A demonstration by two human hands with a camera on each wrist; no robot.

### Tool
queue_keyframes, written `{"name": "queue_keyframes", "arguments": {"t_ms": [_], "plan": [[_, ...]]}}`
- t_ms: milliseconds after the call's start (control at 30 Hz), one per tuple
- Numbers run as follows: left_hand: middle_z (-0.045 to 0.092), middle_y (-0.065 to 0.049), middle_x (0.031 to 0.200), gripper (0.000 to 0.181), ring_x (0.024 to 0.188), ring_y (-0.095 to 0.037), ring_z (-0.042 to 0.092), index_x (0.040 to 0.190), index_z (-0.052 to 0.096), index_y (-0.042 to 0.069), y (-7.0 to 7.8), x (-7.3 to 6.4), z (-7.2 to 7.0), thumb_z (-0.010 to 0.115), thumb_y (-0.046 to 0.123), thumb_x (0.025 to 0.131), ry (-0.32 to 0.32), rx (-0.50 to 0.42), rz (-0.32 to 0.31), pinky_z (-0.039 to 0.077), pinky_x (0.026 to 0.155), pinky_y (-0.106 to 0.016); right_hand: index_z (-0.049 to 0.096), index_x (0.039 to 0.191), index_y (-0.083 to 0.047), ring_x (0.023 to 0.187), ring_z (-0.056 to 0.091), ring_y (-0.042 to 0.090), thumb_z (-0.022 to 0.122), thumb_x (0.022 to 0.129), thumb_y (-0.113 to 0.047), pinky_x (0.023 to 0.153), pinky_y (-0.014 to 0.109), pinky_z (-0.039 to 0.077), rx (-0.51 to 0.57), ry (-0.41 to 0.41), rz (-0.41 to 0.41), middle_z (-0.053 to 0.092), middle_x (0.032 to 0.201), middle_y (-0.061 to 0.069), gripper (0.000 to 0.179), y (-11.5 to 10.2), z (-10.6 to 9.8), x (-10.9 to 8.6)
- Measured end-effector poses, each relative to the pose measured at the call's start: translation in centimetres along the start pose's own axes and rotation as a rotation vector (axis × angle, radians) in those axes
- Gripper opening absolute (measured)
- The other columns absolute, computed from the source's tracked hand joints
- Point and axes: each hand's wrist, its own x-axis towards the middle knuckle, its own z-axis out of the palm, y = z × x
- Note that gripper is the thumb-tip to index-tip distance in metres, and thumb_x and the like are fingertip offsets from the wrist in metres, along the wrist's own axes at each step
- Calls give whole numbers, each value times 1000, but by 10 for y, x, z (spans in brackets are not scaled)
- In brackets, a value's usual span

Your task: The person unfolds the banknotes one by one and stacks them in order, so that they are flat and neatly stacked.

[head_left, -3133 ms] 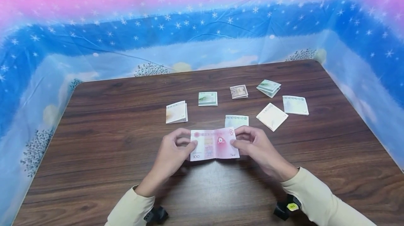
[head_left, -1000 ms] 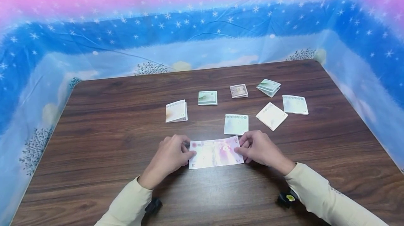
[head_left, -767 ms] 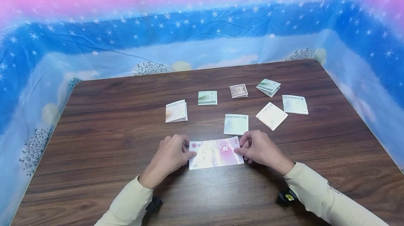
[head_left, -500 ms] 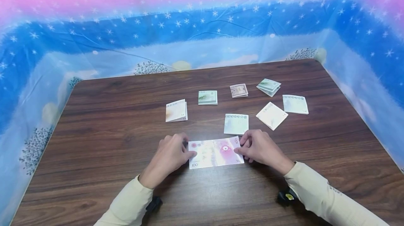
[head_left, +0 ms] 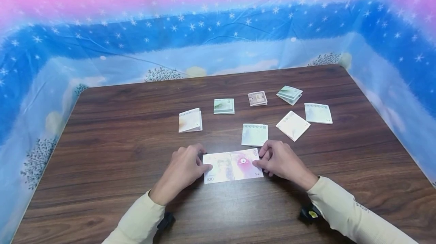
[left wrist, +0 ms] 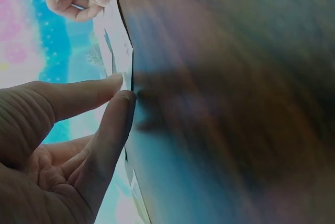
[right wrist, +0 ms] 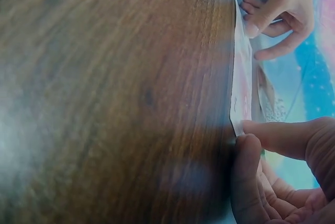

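A pinkish 100 banknote (head_left: 221, 172) is spread out low at the table's near middle, with a crease down its centre. My left hand (head_left: 184, 170) pinches its left end between thumb and finger. The right end is pinched by my right hand (head_left: 281, 162). Each wrist view shows a close pinch at the note's end: the left thumb (left wrist: 84, 96) meets a fingertip there, and so does the right thumb (right wrist: 285, 136). Just beyond the note lies a folded pale green banknote (head_left: 254, 135), near my right fingers.
Other folded banknotes lie farther back: a pale one (head_left: 190, 120) at left, a green one (head_left: 224, 106), a brown one (head_left: 257, 99), another green one (head_left: 289, 95), and pale ones (head_left: 293, 125) (head_left: 318, 113) at right. A patterned cloth (head_left: 218, 28) surrounds the wooden table (head_left: 119, 130).
Since about three seconds ago, both hands have come down nearer the table edge and slightly apart, and the pink banknote has become flatter. Over the last second it has barely moved.
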Motion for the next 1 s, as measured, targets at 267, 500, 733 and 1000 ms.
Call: {"name": "queue_keyframes", "arguments": {"t_ms": [267,500,733,1000], "plan": [[68,1,69,28,63,-9,62,103,73,1,5,1,-5,85,15,82,83,-8,110,52,62,-33,62,86,-1,49,62,16,80,84,-6,47,33,54,94,44,-49,65,64,3,19,1,-11,-1],[74,-4,76,24,69,-13,70,106,74,2,10,3,-6,81,14,86,76,-56,119,55,64,-35,64,87,2,52,64,18,78,87,-7,50,36,57,112,60,-66,68,69,10,16,2,-31,0],[75,-4,79,22,72,-16,72,104,75,2,14,4,-6,80,15,87,97,-74,138,56,71,-39,68,94,3,54,66,20,78,88,-10,54,38,57,101,121,-17,70,76,11,17,7,-56,1],[76,0,82,21,74,-11,70,106,76,7,12,-2,-10,78,20,90,82,-143,86,57,74,-38,67,100,10,57,68,17,75,92,-11,56,32,57,88,238,31,73,85,20,24,34,-102,11]]}}
